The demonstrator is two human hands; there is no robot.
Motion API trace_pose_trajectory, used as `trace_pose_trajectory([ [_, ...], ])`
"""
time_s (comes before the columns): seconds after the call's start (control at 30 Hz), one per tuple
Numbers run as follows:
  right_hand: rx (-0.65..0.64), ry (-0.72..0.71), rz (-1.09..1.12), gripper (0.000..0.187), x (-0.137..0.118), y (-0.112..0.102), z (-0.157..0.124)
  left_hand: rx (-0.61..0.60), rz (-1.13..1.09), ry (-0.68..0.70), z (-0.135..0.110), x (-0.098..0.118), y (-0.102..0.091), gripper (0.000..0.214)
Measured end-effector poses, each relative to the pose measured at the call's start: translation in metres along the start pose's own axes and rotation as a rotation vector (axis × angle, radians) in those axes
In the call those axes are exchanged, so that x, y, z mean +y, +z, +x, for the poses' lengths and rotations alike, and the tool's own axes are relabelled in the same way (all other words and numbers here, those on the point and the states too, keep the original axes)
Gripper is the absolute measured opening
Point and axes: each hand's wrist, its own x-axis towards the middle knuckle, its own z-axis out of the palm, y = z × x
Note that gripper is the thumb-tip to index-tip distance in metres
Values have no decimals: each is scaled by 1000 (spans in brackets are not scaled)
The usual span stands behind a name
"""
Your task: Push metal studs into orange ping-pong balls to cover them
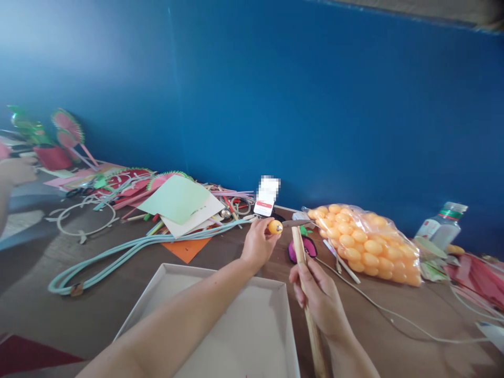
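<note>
My left hand (pixel 258 244) reaches forward over a shallow white box (pixel 232 325), fingers closed around a small orange ball (pixel 274 227). A small greyish spot shows on the ball's right side. My right hand (pixel 315 283) grips a long wooden-handled tool (pixel 299 247), tilted with its upper end away from me. Across that end lies a narrow, dark metal piece (pixel 297 223), its left tip close beside the ball; I cannot tell whether they touch. Just behind the handle is a purple, dark-edged item (pixel 309 247). A phone (pixel 265 198) with a lit screen stands beyond my left hand.
A clear bag of orange balls (pixel 366 244) lies on the right, near a bottle (pixel 443 226). Pale blue tubing (pixel 118 249), paper sheets (pixel 181 202) and craft pieces crowd the left. Another person's hand (pixel 18 170) shows at far left. A blue wall (pixel 252 94) rises behind.
</note>
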Motion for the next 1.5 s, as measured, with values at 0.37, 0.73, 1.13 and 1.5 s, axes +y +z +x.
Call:
trace_pose_trajectory([
  [0.37,-55,34,-108,29,1,-1,-2,32,69,-50,2,-3,1,38],
  [0.73,-35,3,-109,29,1,0,-3,23,43,-45,1,-3,2,38],
  [1.13,-2,-3,-78,27,-3,-2,-3,18,29,-80,1,-2,1,37],
  [1.5,33,2,-48,27,-2,-2,-2,-10,-84,-62,4,-1,3,40],
])
